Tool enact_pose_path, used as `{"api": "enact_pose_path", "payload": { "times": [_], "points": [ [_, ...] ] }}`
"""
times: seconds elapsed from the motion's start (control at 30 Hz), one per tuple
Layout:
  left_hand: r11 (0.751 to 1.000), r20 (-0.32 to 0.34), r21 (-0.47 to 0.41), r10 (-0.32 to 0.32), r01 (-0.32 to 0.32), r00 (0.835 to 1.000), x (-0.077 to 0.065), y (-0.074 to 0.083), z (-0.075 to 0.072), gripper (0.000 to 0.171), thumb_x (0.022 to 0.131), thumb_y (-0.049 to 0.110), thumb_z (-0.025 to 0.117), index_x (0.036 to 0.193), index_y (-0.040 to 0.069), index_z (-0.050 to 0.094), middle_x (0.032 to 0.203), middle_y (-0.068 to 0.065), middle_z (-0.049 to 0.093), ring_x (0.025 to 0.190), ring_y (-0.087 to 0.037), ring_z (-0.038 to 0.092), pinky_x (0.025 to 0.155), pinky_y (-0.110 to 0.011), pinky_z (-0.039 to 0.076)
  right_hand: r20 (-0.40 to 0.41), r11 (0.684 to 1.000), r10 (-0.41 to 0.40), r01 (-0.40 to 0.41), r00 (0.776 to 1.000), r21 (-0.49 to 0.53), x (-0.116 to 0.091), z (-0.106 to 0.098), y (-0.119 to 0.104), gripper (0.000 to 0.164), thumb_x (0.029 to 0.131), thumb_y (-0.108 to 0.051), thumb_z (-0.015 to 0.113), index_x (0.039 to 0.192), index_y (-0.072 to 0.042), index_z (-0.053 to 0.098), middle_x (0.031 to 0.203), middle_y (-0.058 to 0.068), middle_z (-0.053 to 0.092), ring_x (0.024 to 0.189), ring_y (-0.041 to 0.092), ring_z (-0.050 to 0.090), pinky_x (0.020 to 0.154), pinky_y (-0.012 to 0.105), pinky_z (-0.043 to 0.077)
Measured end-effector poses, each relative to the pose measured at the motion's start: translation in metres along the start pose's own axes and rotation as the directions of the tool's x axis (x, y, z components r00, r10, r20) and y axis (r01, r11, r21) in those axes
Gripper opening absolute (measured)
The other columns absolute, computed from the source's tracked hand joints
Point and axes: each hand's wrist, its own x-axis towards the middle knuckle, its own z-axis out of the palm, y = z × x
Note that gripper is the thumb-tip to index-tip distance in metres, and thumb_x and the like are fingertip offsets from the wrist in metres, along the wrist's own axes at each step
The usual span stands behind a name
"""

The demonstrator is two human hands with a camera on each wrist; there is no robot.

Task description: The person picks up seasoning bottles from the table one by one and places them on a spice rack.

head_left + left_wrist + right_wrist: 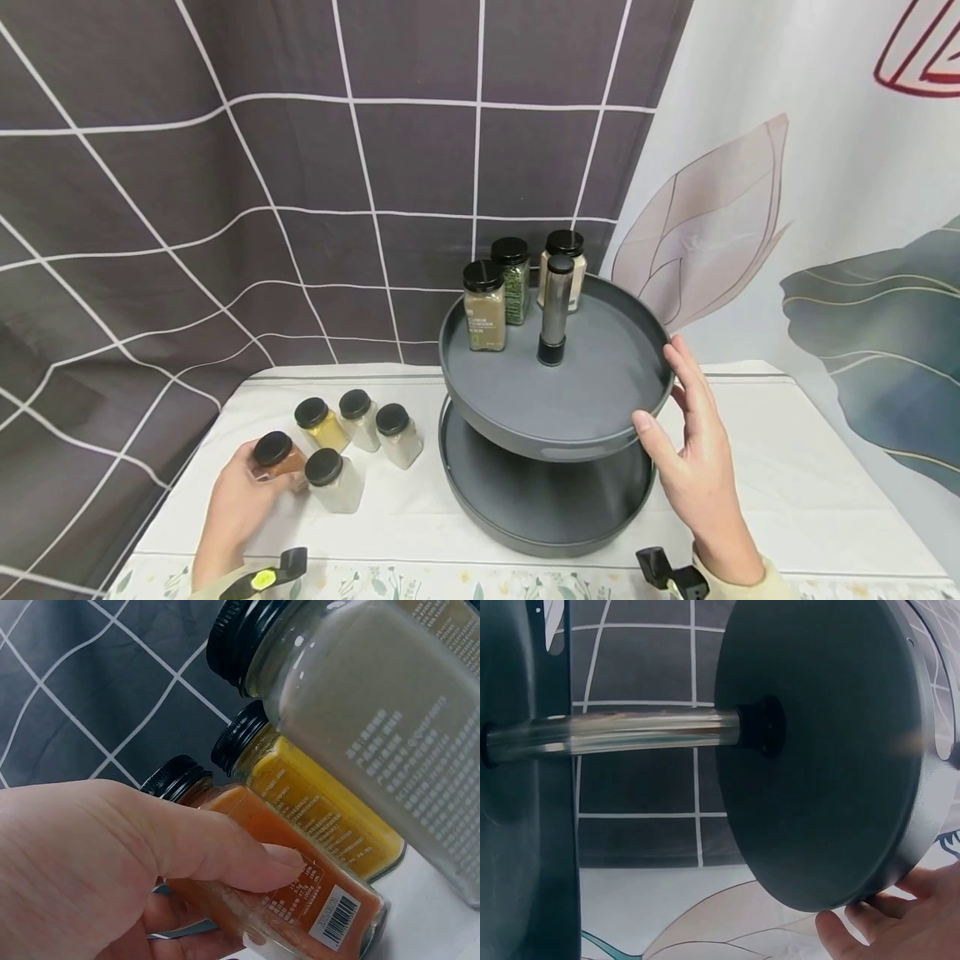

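Note:
My left hand grips a spice jar of orange-red powder with a black lid, thumb across its printed label. Right beside it stand a jar of yellow powder and a jar of pale grey powder. My right hand touches the right rim of the upper tray of a dark grey two-tier rack, thumb and fingertips spread along the edge. On that tray's back left stand a cumin powder jar, a jar of green herbs and a jar of pale contents.
Two more black-lidded jars, a pale one and another pale one, stand left of the rack. The rack's lower tray rests on the white tablecloth. A metal post rises through the upper tray. A grid-patterned curtain hangs behind.

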Motion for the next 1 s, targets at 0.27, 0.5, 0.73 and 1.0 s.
{"api": "enact_pose_path", "payload": {
  "times": [0.27,0.5,0.73,1.0],
  "points": [
    [1.000,-0.052,-0.008,-0.021,0.021,0.998,-0.001,0.006,-0.002,0.065,0.070,0.020,0.078,0.122,-0.003,0.048,0.109,-0.026,0.062,0.104,-0.039,0.055,0.086,-0.052,0.041,0.001,0.999,0.053,-0.053,0.999,-0.007,0.000,0.000,0.000,0.071,0.078,0.003,0.062,0.142,-0.011,0.035,0.150,-0.003,0.027,0.136,0.020,0.026,0.103,0.021,0.030],
    [0.998,-0.106,-0.060,-0.040,0.034,0.994,-0.004,0.011,-0.006,0.060,0.073,0.019,0.076,0.122,-0.001,0.049,0.115,-0.026,0.059,0.108,-0.038,0.053,0.091,-0.051,0.039,0.010,0.999,0.046,-0.046,0.999,0.001,0.000,-0.001,0.001,0.071,0.077,0.004,0.062,0.142,-0.010,0.036,0.149,0.004,0.028,0.136,0.021,0.026,0.104,0.020,0.030],
    [0.994,-0.201,-0.104,-0.041,0.021,0.979,-0.009,0.024,-0.012,0.057,0.074,0.015,0.075,0.123,0.001,0.050,0.117,-0.024,0.059,0.107,-0.031,0.054,0.090,-0.037,0.044,0.005,0.999,0.042,-0.042,0.999,-0.008,0.001,-0.001,0.001,0.070,0.077,0.003,0.063,0.141,-0.009,0.038,0.149,0.002,0.029,0.135,0.021,0.028,0.104,0.021,0.031],
    [0.993,-0.327,-0.121,-0.034,-0.006,0.944,-0.017,0.042,-0.019,0.056,0.073,0.012,0.077,0.123,0.005,0.054,0.114,-0.018,0.062,0.094,-0.005,0.057,0.070,0.000,0.042,0.002,1.000,0.022,-0.022,1.000,-0.007,0.001,-0.001,-0.001,0.070,0.075,0.004,0.065,0.139,-0.009,0.039,0.147,0.003,0.031,0.134,0.023,0.028,0.103,0.020,0.031]
  ]
}}
